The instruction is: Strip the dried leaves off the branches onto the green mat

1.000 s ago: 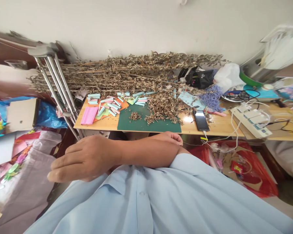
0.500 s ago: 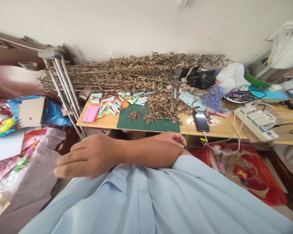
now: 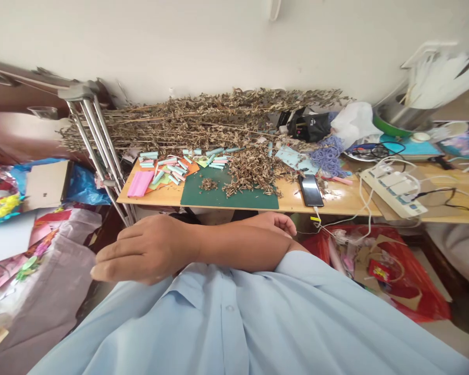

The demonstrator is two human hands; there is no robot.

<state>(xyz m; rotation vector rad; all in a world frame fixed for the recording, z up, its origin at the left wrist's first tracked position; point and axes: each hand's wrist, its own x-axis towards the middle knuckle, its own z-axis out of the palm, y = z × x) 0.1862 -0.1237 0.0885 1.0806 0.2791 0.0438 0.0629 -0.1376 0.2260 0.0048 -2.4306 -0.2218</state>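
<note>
My forearms are crossed in front of my light blue shirt. My right hand (image 3: 143, 250) is at the left, back upward, its fingers stretched out side by side and holding nothing visible. Beyond my right forearm, my left hand (image 3: 282, 224) shows at the right with its fingers curled in; I see nothing in them. Both hands are short of the table's front edge. Nearest on the table is a green cutting mat (image 3: 203, 198) carrying a heap of dried leaves (image 3: 250, 174) and a small pile of crumbled leaves (image 3: 208, 184).
Bundles of dried stalks (image 3: 172, 125) line the wall. Pastel paper rolls (image 3: 175, 170) and folded pink paper (image 3: 140, 183) lie at the left. A phone (image 3: 311, 190), purple cord (image 3: 328, 156) and power strip (image 3: 394, 188) lie rightward. Metal crutches (image 3: 97, 135) lean at the left; a red bag (image 3: 426, 291) sits below.
The camera view has turned slightly, so the table and its things appear shifted a little to the left. My crossed arms keep nearly the same pose.
</note>
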